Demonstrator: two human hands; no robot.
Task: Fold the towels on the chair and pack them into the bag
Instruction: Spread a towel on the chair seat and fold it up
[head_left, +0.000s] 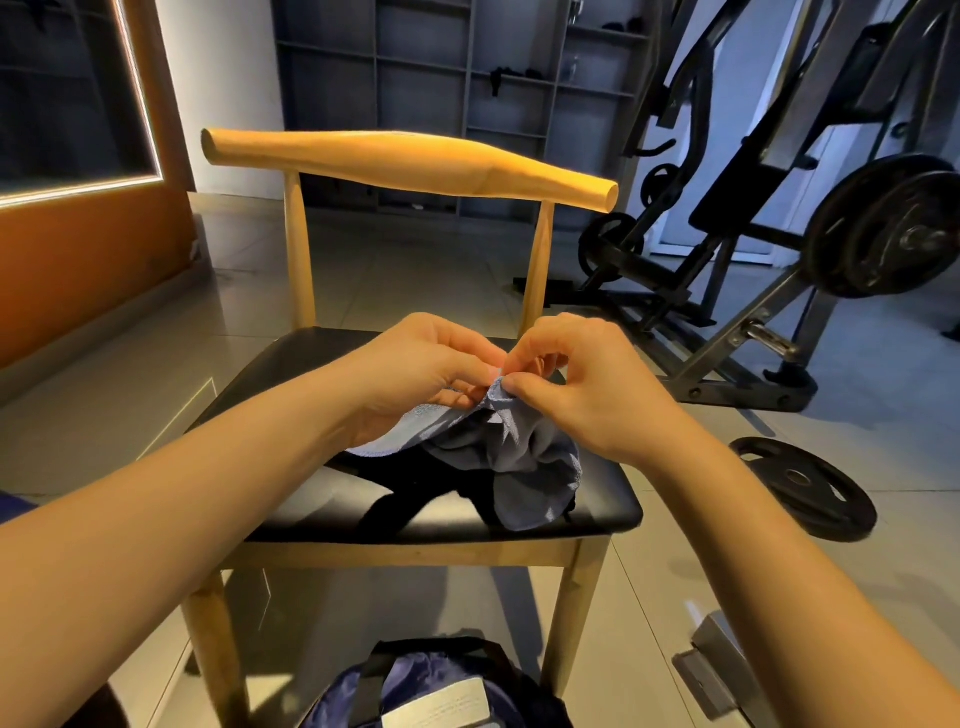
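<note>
Gym machines stand behind a wooden chair; on its black seat lies a blue-grey towel, one corner pinched between left hand and right hand. Below, a navy bag.

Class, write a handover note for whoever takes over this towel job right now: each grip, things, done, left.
The left grip and the right grip both pinch one raised corner of the blue towel; the rest lies crumpled on the chair seat.
The bag sits on the floor in front.
Done: no fold visible yet.
Left: fold the towel, pack it.
</note>
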